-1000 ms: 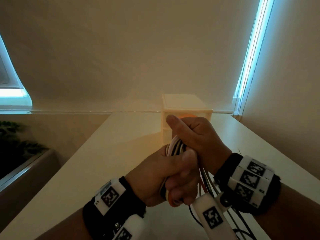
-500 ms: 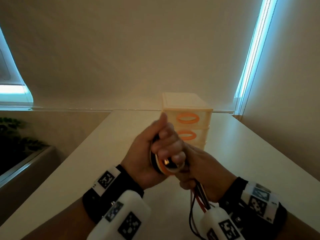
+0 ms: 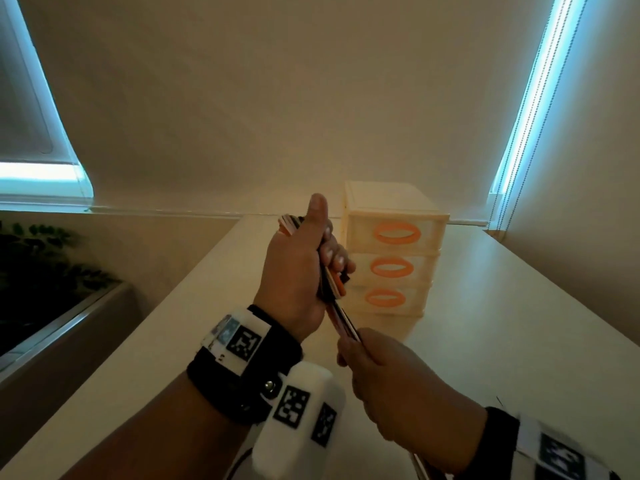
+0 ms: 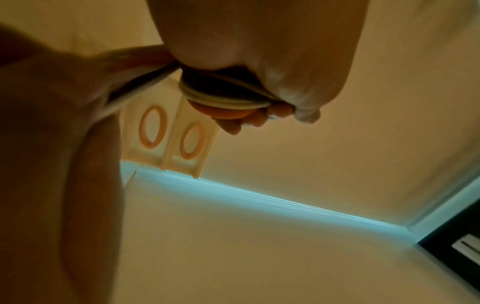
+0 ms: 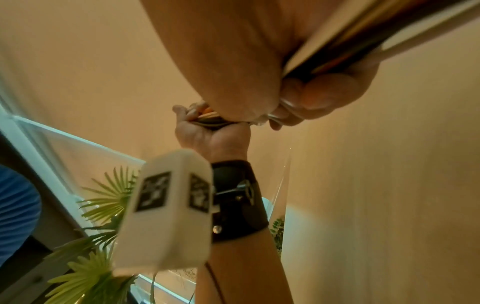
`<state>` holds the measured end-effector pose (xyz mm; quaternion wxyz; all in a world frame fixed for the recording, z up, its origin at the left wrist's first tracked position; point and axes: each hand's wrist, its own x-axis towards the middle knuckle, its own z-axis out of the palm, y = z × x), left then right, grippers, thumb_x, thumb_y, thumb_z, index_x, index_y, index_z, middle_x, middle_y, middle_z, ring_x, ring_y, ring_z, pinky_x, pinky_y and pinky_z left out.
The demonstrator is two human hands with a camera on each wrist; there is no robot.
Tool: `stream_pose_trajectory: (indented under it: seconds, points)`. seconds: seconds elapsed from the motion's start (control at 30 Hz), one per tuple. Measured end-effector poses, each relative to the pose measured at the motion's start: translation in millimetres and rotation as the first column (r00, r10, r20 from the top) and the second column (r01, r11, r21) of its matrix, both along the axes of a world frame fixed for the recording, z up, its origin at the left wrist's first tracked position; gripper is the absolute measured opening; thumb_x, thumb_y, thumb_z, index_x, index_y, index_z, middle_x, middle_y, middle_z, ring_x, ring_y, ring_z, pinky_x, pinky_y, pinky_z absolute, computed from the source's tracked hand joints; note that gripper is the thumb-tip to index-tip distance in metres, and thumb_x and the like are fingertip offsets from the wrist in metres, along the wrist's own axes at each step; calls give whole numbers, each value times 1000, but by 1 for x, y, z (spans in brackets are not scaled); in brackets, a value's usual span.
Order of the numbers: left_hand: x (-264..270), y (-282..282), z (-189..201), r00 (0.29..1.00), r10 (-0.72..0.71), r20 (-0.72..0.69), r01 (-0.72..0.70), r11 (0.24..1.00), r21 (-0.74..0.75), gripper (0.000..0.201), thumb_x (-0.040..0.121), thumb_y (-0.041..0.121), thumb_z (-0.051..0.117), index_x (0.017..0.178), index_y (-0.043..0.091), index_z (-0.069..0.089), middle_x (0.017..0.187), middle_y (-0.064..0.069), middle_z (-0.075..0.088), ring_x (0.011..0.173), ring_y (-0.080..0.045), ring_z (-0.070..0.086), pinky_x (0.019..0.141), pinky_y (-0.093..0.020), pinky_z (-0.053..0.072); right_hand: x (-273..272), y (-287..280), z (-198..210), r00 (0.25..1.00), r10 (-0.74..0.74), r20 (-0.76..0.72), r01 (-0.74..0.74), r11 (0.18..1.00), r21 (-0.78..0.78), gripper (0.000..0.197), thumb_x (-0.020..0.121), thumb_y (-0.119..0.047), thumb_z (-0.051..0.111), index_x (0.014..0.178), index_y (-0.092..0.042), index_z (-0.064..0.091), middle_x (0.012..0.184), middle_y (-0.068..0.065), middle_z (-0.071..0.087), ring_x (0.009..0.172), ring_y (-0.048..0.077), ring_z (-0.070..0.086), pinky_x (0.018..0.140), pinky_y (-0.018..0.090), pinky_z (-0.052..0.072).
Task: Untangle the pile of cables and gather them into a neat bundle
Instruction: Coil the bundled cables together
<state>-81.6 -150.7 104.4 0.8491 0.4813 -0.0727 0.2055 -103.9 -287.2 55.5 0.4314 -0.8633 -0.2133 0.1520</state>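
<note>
A bundle of white, black, red and orange cables point(image 3: 332, 287) is held up above the table point(image 3: 502, 323). My left hand point(image 3: 304, 268) grips the coiled part, thumb pointing up; the left wrist view shows the coil point(image 4: 223, 96) inside the curled fingers. The straight strands point(image 3: 346, 327) run down from it into my right hand point(image 3: 388, 375), which grips them lower and nearer to me. In the right wrist view the strands point(image 5: 363, 39) pass through that fist, with the left hand point(image 5: 207, 127) beyond. The cables' loose ends are hidden below my right hand.
A small cream drawer unit point(image 3: 394, 251) with three orange oval handles stands on the table just behind my hands. Walls close in behind and on the right. A window strip point(image 3: 526, 98) glows at right. Green plants point(image 5: 103, 216) sit beyond the table's left edge.
My left hand has risen with the coil and turned thumb-up. My right hand has slid down along the strands toward me, so a straight stretch of cable now shows between the hands.
</note>
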Motion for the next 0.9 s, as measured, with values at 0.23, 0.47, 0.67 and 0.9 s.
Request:
stream_pose_trajectory:
  seconds: [0.23, 0.47, 0.67, 0.9]
  points:
    - [-1, -4, -12, 940, 276, 203, -342, 730, 591, 60, 97, 41, 62, 65, -8, 46, 51, -27, 44, 43, -39, 45, 44, -43, 45, -15, -15, 32, 998, 62, -21, -65, 981, -181, 30, 106, -43, 38, 102, -20, 57, 68, -7, 48, 38, -1, 41, 42, 15, 32]
    - [-1, -6, -19, 946, 50, 321, -323, 272, 907, 50, 94, 51, 60, 55, 26, 41, 52, 7, 39, 48, -12, 44, 56, -34, 44, -15, -34, 51, 891, 302, 340, -58, 817, -574, 26, 105, -43, 40, 114, -24, 56, 91, -9, 56, 74, 8, 55, 59, 12, 42]
    - [0, -2, -21, 930, -43, 366, -358, 128, 925, 53, 100, 59, 37, 62, 22, 43, 65, 7, 42, 65, -4, 47, 64, -20, 37, 3, -40, 67, 781, 446, 438, -8, 708, -706, 27, 101, -47, 46, 79, -32, 49, 74, -10, 49, 67, 9, 52, 70, 25, 43]
    - [-12, 2, -15, 909, -231, 348, -326, 129, 937, 69, 89, 74, 40, 69, 10, 52, 70, -2, 48, 70, -11, 45, 66, -26, 35, 5, -43, 137, 814, 461, 353, -64, 676, -734, 35, 92, -57, 47, 81, -30, 67, 78, -3, 67, 70, 4, 63, 60, 18, 48]
